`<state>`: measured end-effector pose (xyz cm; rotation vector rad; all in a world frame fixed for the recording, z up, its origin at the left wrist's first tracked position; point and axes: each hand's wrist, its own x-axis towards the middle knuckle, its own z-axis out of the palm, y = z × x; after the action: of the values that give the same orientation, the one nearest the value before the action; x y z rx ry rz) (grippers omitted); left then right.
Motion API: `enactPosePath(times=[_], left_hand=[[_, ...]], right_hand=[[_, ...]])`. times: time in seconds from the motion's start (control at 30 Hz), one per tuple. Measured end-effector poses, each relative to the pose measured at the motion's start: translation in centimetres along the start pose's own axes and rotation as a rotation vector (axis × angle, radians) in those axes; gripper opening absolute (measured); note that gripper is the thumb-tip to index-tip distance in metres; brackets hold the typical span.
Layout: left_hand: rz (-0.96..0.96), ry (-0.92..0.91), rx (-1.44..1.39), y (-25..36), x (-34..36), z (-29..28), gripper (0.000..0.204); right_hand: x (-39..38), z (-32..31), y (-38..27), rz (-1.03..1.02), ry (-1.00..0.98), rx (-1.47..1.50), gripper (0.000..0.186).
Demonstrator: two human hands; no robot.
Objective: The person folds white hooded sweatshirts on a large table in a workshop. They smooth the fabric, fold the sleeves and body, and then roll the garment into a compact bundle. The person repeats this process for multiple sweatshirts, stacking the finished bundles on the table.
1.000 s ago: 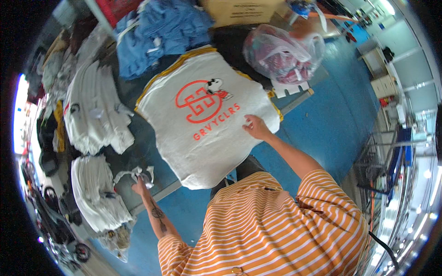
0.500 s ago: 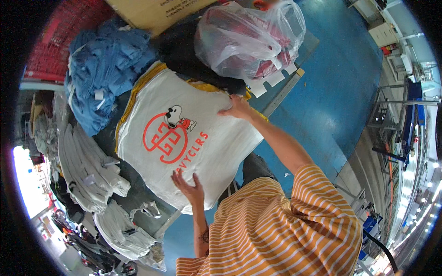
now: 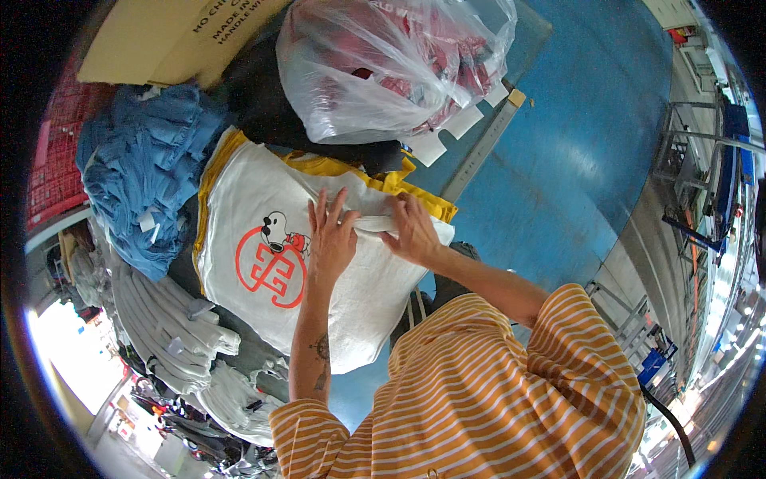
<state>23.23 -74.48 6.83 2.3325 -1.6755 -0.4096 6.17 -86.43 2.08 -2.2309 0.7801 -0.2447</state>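
A white cloth garment piece (image 3: 367, 295), printed with a red emblem and a cartoon dog, lies spread before me over yellow cloth (image 3: 335, 166) that shows along its far and left edges. My left hand (image 3: 332, 239) rests flat on it with fingers spread, just right of the dog and covering part of the print. Close by on the right, my right hand (image 3: 415, 231) has its fingers bent round a raised fold of the white cloth near its far right edge. The fingertips partly hide how the fold is held.
Rumpled blue garments (image 3: 148, 168) lie at the left, with bundled white cloths (image 3: 163, 319) nearer me. Beyond the piece are a clear plastic bag (image 3: 383, 72) of red items and a cardboard box (image 3: 163, 40). A ruler-like strip (image 3: 483, 148) lies along the table's right edge.
My left hand has moved up and right from the print's lower edge, beside my right hand. My right hand has gathered a fold of cloth. The view has shifted.
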Motion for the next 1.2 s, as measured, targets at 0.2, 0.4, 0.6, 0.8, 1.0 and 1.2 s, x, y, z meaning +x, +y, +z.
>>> enactPosePath(times=[0.2, 0.4, 0.6, 0.8, 1.0, 1.2], left_hand=[[-0.063, 0.041, -0.049, 0.9, 0.4, 0.1, 0.027], [-0.109, 0.078, -0.027, 1.8, -0.8, 0.6, 0.036], [0.212, -0.135, 0.149, 5.4, -1.0, 1.2, 0.044], [0.105, -0.108, 0.103, 6.9, -0.9, -1.2, 0.020], [-0.257, 0.374, -0.061, 11.6, -9.2, 2.2, 0.032], [-0.560, -0.223, -2.033, 20.2, -27.1, 12.3, 0.072]], right_hand=[[-0.2, -2.1, 3.4, 0.041, -0.214, -0.033, 0.066], [-2.5, -2.4, 4.6, -0.398, -0.070, 0.034, 0.039], [-4.6, -0.6, 3.3, -0.529, -0.100, -0.012, 0.042], [-6.1, -4.3, 4.1, -0.106, -0.403, 0.065, 0.058], [-10.7, -4.0, 7.7, 0.135, -0.531, 0.287, 0.053], [-12.4, -7.2, -0.2, 0.245, -0.494, 0.732, 0.042]])
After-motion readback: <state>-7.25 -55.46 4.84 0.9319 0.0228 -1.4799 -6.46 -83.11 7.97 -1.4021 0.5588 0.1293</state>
